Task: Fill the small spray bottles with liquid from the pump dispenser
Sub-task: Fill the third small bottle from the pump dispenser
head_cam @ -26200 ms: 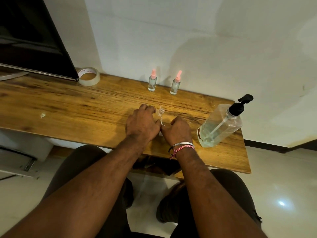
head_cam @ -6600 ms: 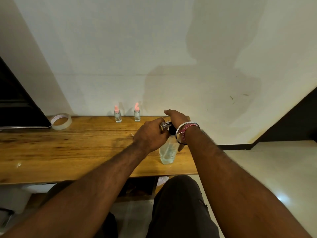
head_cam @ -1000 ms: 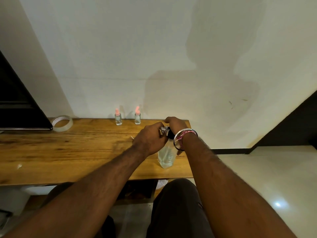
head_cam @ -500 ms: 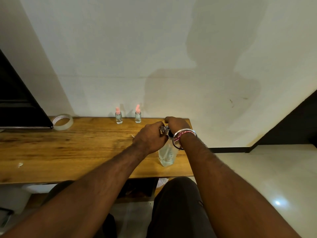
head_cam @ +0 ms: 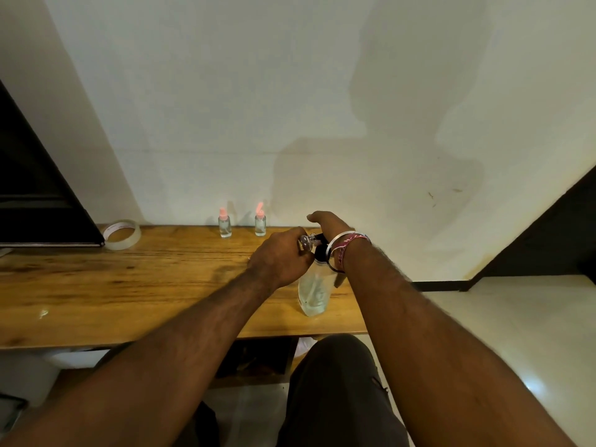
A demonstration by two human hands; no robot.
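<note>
Since twenty-six seconds ago, both hands have left the bench: the left hand (head_cam: 280,259) now holds a small open bottle (head_cam: 305,242) at the pump dispenser (head_cam: 314,290), and the right hand (head_cam: 325,225) rests on top of its pump.

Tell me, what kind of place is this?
Probably a room at home: a wooden desk against a plain wall, a dark screen at the left, a tape roll and a tiled floor.

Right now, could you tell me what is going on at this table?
A person is filling a small spray bottle, gripped in the left hand at the nozzle of the pump dispenser. The right hand rests on the pump head. Two pink-capped spray bottles stand by the wall, and a tape roll lies further left on the wooden table.
</note>
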